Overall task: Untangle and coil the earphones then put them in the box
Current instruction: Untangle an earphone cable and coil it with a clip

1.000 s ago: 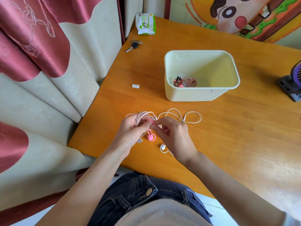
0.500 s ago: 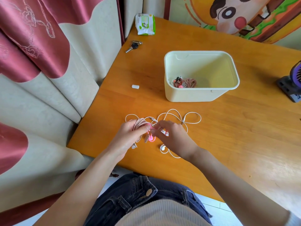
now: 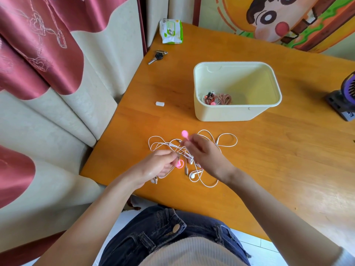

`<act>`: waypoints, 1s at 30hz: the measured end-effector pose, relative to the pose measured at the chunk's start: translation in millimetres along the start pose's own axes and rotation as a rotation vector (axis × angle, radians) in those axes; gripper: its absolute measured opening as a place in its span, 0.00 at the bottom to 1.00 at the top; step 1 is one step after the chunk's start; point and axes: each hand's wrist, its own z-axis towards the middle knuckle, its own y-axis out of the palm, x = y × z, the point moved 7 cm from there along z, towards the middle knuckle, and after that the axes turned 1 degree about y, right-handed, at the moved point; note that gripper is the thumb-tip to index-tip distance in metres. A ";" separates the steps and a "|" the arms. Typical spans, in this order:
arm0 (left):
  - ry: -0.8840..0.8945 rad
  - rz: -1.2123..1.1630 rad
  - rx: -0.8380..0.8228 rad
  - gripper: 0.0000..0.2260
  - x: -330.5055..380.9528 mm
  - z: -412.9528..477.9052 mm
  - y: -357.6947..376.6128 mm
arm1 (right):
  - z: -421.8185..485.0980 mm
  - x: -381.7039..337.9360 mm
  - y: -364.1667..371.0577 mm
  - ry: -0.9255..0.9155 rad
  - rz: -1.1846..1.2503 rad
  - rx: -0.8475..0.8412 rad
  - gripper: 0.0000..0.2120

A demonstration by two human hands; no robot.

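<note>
The left hand (image 3: 153,167) is at the near left edge of the table (image 3: 278,160), fingers curled round a bundle of pale pink earphones (image 3: 154,180); one end of the bundle hangs below the palm. The right hand (image 3: 208,156) is just right of it, fingertips pinching a pink tie (image 3: 184,133) whose round end points up and away; the tie is blurred. A pink clip (image 3: 179,164) shows between the two hands. A set of white earphones (image 3: 194,174) lies loose and tangled on the table under and around both hands, with loops spreading left, far and right. The box (image 3: 230,115) stands farther back and to the right, open, well apart from the hands. A coiled set of earphones (image 3: 219,99) lies in its near left corner. Keys (image 3: 157,56) and a pack of wipes (image 3: 171,31) lie at the far left. A small white piece (image 3: 159,104) lies left of the box.
</note>
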 end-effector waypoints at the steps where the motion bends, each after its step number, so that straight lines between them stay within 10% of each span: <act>1: 0.000 0.015 -0.029 0.16 2.3 -0.5 2.4 | 0.5 -1.2 7.4 -0.015 -0.001 -0.076 0.07; 12: -0.003 -0.027 -0.189 0.13 6.3 -13.6 1.5 | -1.3 -17.1 16.7 -0.081 -0.219 -0.365 0.08; 23: 0.259 0.013 0.404 0.16 9.2 -11.9 -25.2 | 3.7 -19.7 8.0 -0.064 -0.098 -0.085 0.12; 30: 0.238 0.321 0.365 0.15 -2.8 -8.9 -11.5 | 2.3 -14.1 11.2 0.001 0.111 0.004 0.12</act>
